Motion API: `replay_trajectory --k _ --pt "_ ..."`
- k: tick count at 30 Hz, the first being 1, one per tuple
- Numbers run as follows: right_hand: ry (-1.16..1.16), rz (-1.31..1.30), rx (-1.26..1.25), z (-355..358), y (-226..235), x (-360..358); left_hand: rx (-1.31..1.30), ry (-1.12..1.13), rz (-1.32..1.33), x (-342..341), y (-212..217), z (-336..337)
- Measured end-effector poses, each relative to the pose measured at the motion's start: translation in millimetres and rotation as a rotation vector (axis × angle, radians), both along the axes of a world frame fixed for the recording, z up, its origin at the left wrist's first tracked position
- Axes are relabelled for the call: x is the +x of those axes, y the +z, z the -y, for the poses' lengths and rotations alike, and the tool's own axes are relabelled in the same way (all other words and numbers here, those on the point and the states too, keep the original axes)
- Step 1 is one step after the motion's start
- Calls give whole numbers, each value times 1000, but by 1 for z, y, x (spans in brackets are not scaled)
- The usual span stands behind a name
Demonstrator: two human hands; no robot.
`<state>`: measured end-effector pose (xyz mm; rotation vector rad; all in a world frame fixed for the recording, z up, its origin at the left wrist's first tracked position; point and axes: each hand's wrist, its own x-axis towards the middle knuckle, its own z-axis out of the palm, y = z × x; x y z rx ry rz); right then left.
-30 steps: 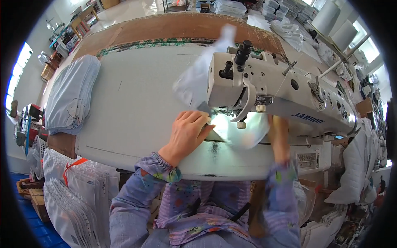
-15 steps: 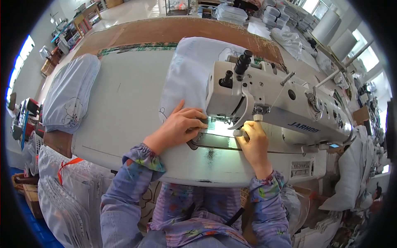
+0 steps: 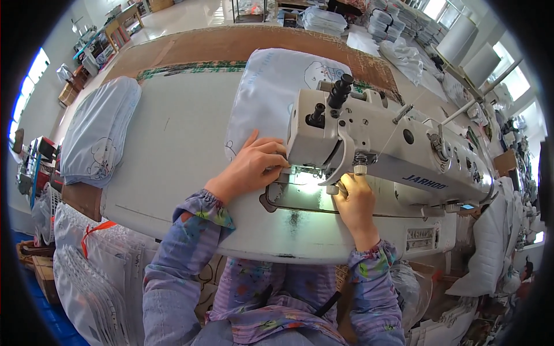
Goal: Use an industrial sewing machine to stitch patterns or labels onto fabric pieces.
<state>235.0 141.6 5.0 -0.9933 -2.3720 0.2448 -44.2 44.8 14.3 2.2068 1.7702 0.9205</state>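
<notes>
- My left hand [image 3: 252,165] rests on the near part of the printed white cloth panel [image 3: 262,98], fingers bent; I cannot tell if they pinch it.
- The cloth panel lies on the bench [image 3: 173,155], partly hidden by the sewing machine [image 3: 372,135].
- My right hand [image 3: 356,202] curls its fingers beside the round knob [image 3: 332,190]; their grip I cannot tell.

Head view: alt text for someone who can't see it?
A person's left hand is on pale cloth at a sewing machine; the right hand is by the lit sewing area. A cloth stack lies on the table's left.
</notes>
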Motion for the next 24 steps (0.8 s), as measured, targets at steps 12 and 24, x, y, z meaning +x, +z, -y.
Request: replay_trajectory --k 12,24 --pt "57 -139 -24 11 9 0 126 621 23 -44 0 24" --pt "131 -108 -12 10 -4 -12 62 847 51 -51 -22 -9"
